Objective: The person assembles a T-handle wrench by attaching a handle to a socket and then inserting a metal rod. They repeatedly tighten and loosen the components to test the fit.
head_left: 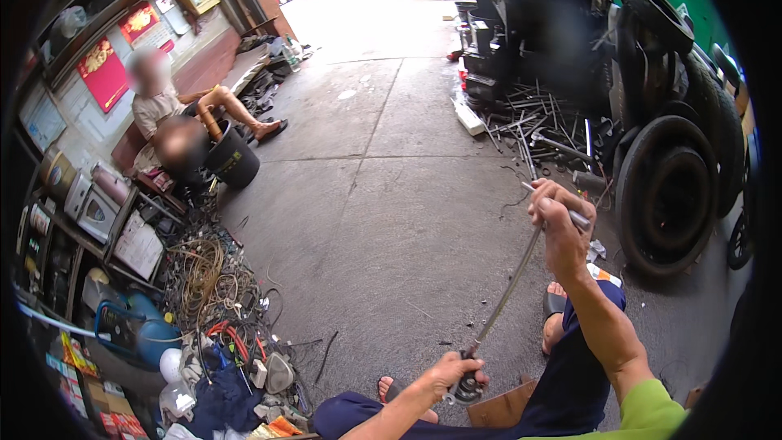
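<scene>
Low in the middle, my left hand (452,371) is closed around a dark, roundish metal part (467,389). A long, thin, slightly bent grey rod or cable (511,283) rises from that part toward the upper right. Its upper end reaches my right hand (562,216), which is raised higher and farther to the right. The fingers there are wrapped round a short silver metal bar (579,220) that pokes out at the palm side. A thin tip shows past the fingertips; whether it belongs to the bar or to the rod I cannot tell.
Tyres (668,195) lean at the right beside a pile of metal rods (538,130). Tangled cables (199,277) and a blue tank (151,330) crowd the left. A seated person (163,110) is by a black bucket (234,159). Brown cardboard (501,406) lies between my feet.
</scene>
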